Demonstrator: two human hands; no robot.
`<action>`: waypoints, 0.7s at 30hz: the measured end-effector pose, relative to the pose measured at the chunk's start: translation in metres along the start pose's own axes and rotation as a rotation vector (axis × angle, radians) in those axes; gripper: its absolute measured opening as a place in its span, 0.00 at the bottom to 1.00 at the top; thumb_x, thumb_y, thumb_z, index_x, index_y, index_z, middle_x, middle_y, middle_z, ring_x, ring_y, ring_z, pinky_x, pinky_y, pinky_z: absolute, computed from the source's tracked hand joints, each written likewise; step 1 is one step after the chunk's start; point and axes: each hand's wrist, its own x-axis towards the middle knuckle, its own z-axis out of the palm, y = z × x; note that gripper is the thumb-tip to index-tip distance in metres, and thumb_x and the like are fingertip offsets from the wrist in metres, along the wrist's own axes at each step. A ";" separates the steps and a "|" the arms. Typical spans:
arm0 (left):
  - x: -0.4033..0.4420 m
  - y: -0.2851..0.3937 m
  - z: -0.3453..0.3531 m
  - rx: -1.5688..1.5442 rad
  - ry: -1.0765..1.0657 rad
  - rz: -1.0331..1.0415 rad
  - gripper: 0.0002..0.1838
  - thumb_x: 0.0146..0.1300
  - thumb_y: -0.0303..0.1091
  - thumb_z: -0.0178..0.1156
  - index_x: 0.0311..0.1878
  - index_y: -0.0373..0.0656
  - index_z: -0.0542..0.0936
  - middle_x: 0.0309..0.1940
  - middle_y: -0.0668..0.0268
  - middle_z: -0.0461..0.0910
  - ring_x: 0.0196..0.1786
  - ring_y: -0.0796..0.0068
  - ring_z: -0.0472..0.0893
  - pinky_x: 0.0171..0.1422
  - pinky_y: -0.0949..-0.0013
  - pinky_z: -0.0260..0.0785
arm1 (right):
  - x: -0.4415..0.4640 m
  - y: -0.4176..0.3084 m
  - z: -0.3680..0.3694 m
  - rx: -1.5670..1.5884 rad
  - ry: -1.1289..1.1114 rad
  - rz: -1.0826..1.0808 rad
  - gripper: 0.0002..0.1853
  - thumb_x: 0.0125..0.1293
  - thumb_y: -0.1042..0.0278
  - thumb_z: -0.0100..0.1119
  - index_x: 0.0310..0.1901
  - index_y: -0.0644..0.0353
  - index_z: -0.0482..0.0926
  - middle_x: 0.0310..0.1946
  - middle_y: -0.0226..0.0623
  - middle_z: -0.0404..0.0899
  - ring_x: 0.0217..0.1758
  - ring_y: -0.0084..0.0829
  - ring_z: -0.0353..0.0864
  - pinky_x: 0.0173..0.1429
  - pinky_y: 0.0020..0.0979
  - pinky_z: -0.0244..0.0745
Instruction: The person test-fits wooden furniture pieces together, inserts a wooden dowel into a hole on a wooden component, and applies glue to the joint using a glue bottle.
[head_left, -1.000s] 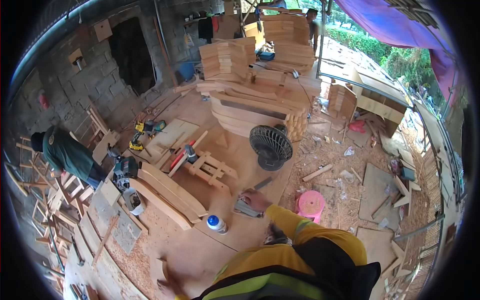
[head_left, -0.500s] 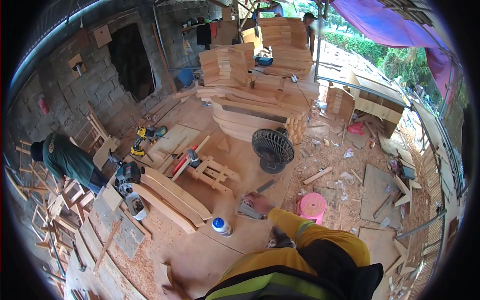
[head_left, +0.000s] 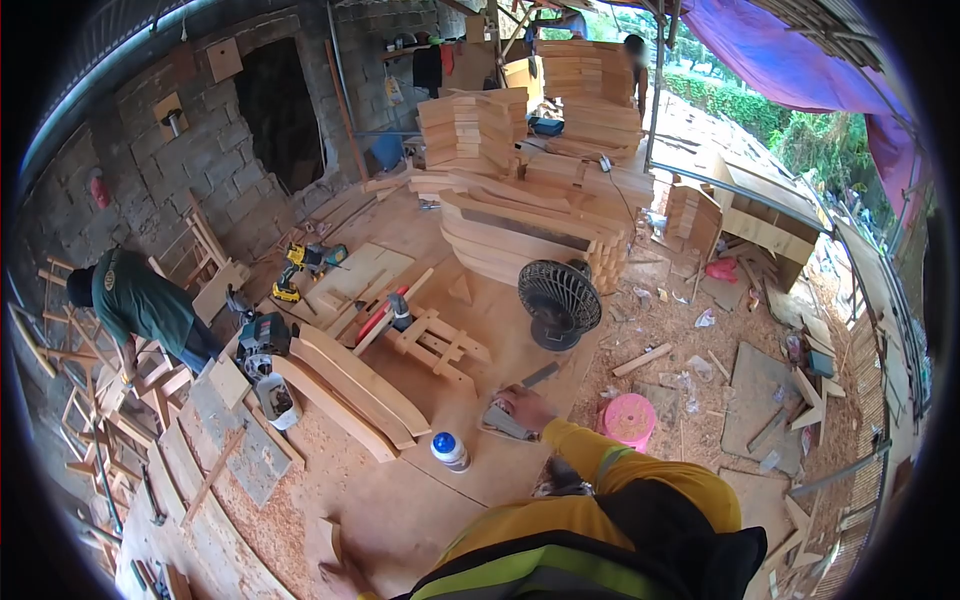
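Note:
My right hand (head_left: 530, 410) reaches forward in a yellow sleeve, its fingers curled over a small greyish thing (head_left: 503, 421) low on the work surface. What kind of thing it is does not show clearly. Just beyond it lies a dark flat strip (head_left: 541, 374). At the bottom edge, my left hand (head_left: 343, 578) is partly cut off. Its fingers close on the lower end of a short curved wooden piece (head_left: 329, 540). Between the two hands stands a white bottle with a blue cap (head_left: 450, 452).
Long curved boards (head_left: 350, 385), a slotted wooden frame (head_left: 440, 345) and a black fan (head_left: 558, 305) stand ahead. A pink stool (head_left: 629, 421) is at the right. Yellow drills (head_left: 290, 280) lie farther left. A person in green (head_left: 145, 300) bends over wooden frames; another stands behind stacked boards.
The view has turned slightly, so the surroundings sit farther right. My right hand stays at the greyish thing, and my left hand stays by the curved wooden piece.

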 end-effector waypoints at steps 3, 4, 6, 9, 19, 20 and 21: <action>0.001 -0.011 0.016 -0.004 0.019 0.011 0.36 0.66 0.51 0.65 0.68 0.31 0.74 0.64 0.47 0.78 0.66 0.48 0.77 0.70 0.52 0.71 | 0.000 0.004 0.002 -0.030 0.039 -0.061 0.13 0.74 0.64 0.55 0.57 0.49 0.81 0.56 0.42 0.78 0.57 0.48 0.81 0.60 0.44 0.78; 0.001 -0.013 0.019 -0.014 0.024 0.011 0.36 0.66 0.51 0.65 0.68 0.31 0.74 0.65 0.47 0.78 0.66 0.47 0.77 0.70 0.52 0.71 | 0.001 0.008 0.005 0.099 0.059 0.008 0.15 0.70 0.66 0.56 0.57 0.50 0.80 0.55 0.40 0.78 0.56 0.44 0.80 0.60 0.41 0.77; -0.003 -0.006 -0.006 -0.086 -0.101 -0.058 0.41 0.66 0.54 0.66 0.72 0.32 0.70 0.69 0.47 0.73 0.70 0.49 0.74 0.73 0.54 0.69 | -0.001 0.018 0.012 -0.185 0.250 -0.160 0.19 0.64 0.72 0.57 0.57 0.56 0.78 0.54 0.39 0.76 0.52 0.38 0.78 0.57 0.37 0.76; 0.002 0.004 -0.017 -0.033 -0.101 -0.001 0.41 0.63 0.59 0.67 0.67 0.32 0.74 0.67 0.48 0.75 0.68 0.48 0.75 0.72 0.52 0.69 | 0.000 0.032 0.019 0.093 0.358 -0.127 0.16 0.63 0.77 0.58 0.53 0.60 0.77 0.57 0.52 0.75 0.57 0.57 0.76 0.61 0.48 0.74; -0.058 0.022 -0.060 -0.195 -0.026 0.326 0.29 0.47 0.48 0.79 0.44 0.35 0.81 0.57 0.51 0.79 0.61 0.43 0.74 0.68 0.48 0.67 | -0.065 -0.038 -0.031 0.616 0.468 0.157 0.10 0.74 0.76 0.59 0.54 0.64 0.82 0.43 0.33 0.85 0.45 0.22 0.82 0.50 0.25 0.78; -0.067 0.021 -0.055 -0.255 -0.051 0.362 0.29 0.47 0.48 0.79 0.45 0.36 0.81 0.57 0.51 0.78 0.62 0.43 0.74 0.68 0.47 0.67 | -0.081 -0.053 -0.032 0.651 0.436 0.201 0.10 0.74 0.76 0.59 0.54 0.65 0.82 0.43 0.32 0.85 0.45 0.20 0.81 0.50 0.24 0.77; -0.075 0.023 -0.047 -0.317 -0.071 0.394 0.29 0.47 0.47 0.79 0.45 0.36 0.81 0.57 0.50 0.78 0.63 0.43 0.73 0.69 0.46 0.66 | -0.091 -0.072 -0.038 0.685 0.402 0.241 0.10 0.74 0.76 0.59 0.54 0.65 0.82 0.43 0.30 0.84 0.45 0.19 0.81 0.50 0.22 0.76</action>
